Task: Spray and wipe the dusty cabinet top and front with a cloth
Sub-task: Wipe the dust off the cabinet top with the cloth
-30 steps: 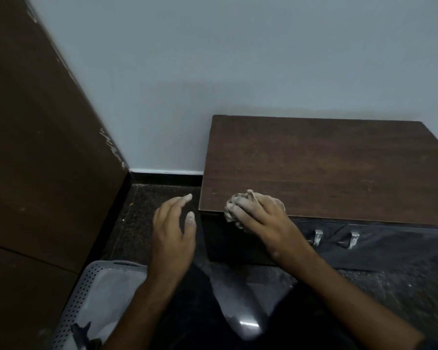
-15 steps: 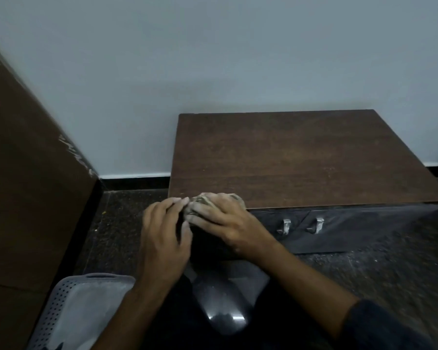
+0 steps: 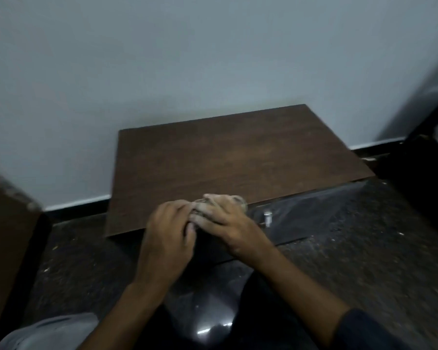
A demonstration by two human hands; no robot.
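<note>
Gripping: my right hand [image 3: 223, 223] clutches the cloth [image 3: 235, 200] at the cabinet [image 3: 213, 157] front edge.
Left hand [image 3: 166, 236]: fingers touch the cloth; grip unclear.

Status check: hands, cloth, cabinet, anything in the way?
Right hand grips cloth at cabinet top front edge. Left hand fingers touch it. Nothing blocking the top.

Cabinet [image 3: 238, 157]: set on the floor [image 3: 352, 248], backed against the wall [image 3: 187, 59].
Cloth [image 3: 235, 199]: held at the cabinet's front edge, under the right hand [image 3: 228, 223].
Left hand [image 3: 166, 238]: placed just left of the right hand, fingertips touching it.
Handle [image 3: 267, 218]: fixed on the cabinet front, just right of the right hand.
Basket [image 3: 48, 332]: seen at the lower left, on the floor, well apart from the cabinet.
Panel [image 3: 3, 223]: stood at the far left, left of the cabinet.
</note>
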